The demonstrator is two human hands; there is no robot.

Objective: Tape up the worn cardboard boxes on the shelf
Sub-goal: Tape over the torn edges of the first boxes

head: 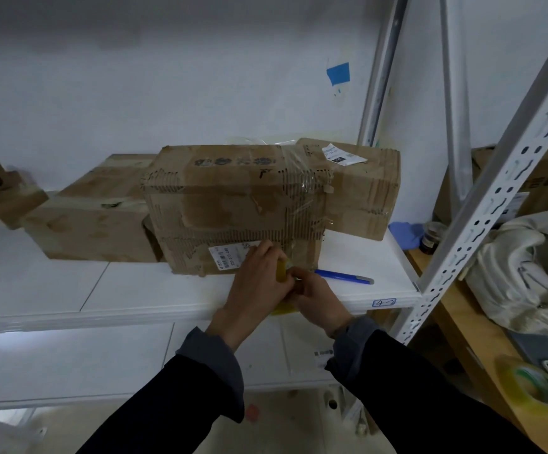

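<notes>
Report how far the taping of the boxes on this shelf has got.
Done: clear tape already wraps the upper right part of the front box.

In hand: both the left hand and the right hand hold a yellowish tape roll at that box's lower front edge.

Left: its torn, ribbed face is mostly bare, and the left box shows no fresh tape I can make out.

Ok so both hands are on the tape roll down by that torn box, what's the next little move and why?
Probably pull the tape end free and press it onto the worn box near its lower front edge. Both hands, left and right, hold the yellowish tape roll right there, and the torn corrugated patch just above looks bare of fresh tape.
</notes>
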